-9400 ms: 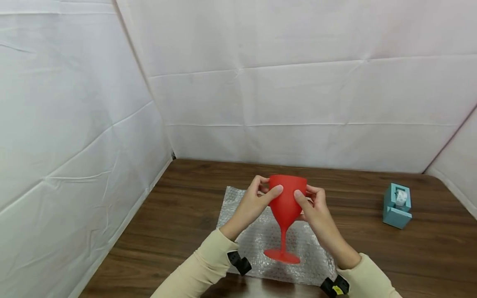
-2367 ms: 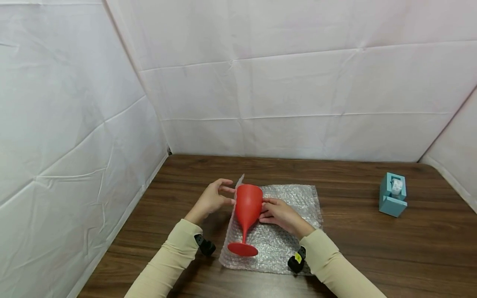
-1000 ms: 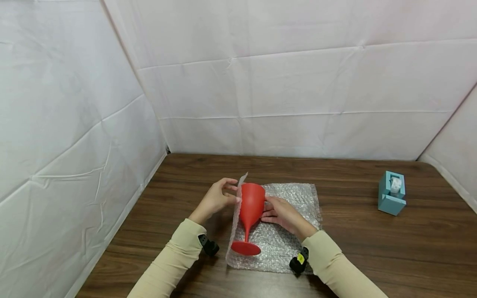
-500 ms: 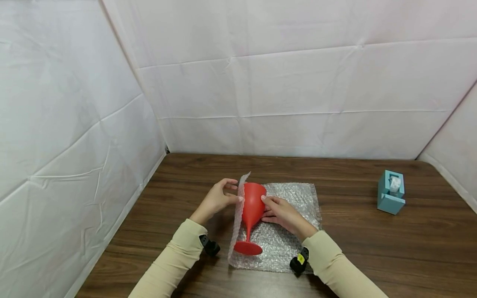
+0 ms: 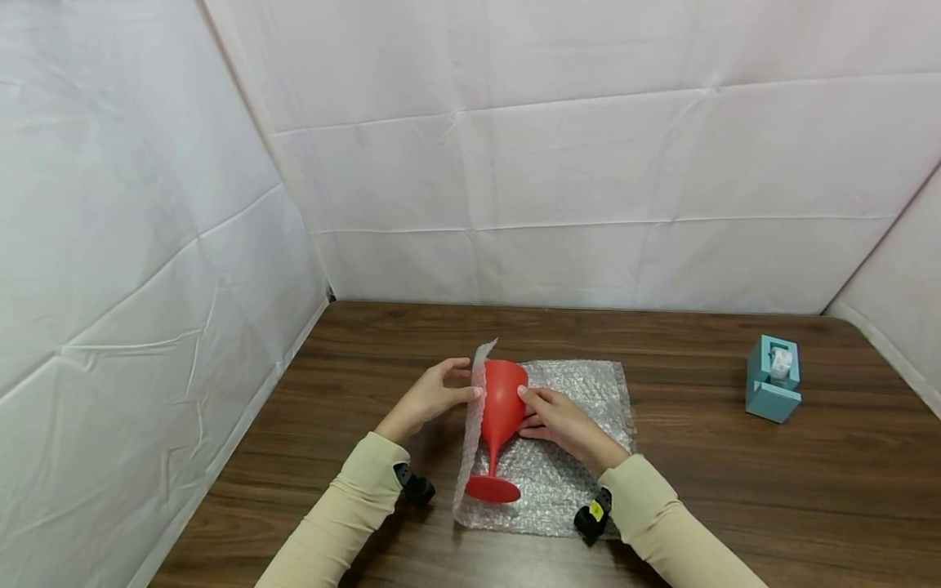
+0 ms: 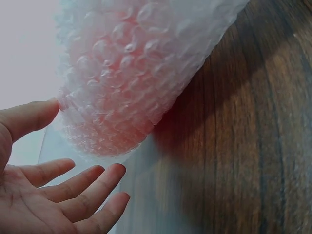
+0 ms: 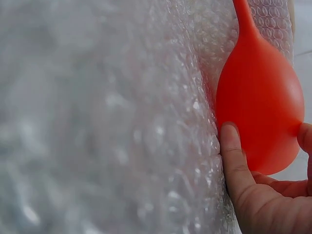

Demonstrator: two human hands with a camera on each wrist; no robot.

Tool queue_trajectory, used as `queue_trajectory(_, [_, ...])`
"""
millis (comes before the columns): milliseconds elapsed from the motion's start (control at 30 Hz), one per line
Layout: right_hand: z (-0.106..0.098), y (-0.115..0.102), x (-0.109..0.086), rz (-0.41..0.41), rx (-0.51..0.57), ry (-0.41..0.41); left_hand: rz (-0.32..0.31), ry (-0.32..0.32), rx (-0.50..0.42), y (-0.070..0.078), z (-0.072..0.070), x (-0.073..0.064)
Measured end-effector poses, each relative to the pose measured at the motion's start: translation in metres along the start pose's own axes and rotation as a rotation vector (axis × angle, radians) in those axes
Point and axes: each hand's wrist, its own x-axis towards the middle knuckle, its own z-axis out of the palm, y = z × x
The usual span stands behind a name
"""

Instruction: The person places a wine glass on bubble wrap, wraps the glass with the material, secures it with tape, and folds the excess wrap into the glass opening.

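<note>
A red wine glass [image 5: 503, 408] lies on its side on a sheet of bubble wrap [image 5: 581, 482], its foot toward the near edge. The sheet's left part stands folded up against the bowl. My left hand [image 5: 430, 398] touches that raised flap with the thumb tip, its other fingers spread and fairly straight, as the left wrist view shows with the bubble wrap [image 6: 117, 83] beside the thumb. My right hand [image 5: 562, 420] holds the bowl from the right, thumb on top and fingers low at the side. The right wrist view shows the wine glass [image 7: 263, 97] between thumb and fingers.
A blue-green tape dispenser [image 5: 772, 380] with a roll of tape stands on the right of the brown wooden table [image 5: 691, 376]. White cloth walls [image 5: 559, 163] enclose the table at the back, left and right. Each wrist wears a black camera.
Earlier both hands held the glass up above the wrap; now it lies on it. Over the last second the flap and glass have shifted slightly right, and my right thumb has come onto the bowl.
</note>
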Motion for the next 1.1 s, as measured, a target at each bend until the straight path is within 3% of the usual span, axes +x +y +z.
queue_trajectory(600, [-0.006, -0.002, -0.007, -0.024, 0.009, -0.016, -0.014, -0.007, -0.029, 0.006, 0.009, 0.001])
queue_trajectory(1100, [-0.014, 0.000, -0.011, -0.042, 0.010, -0.025, -0.031, -0.014, 0.010, 0.008, 0.016, 0.004])
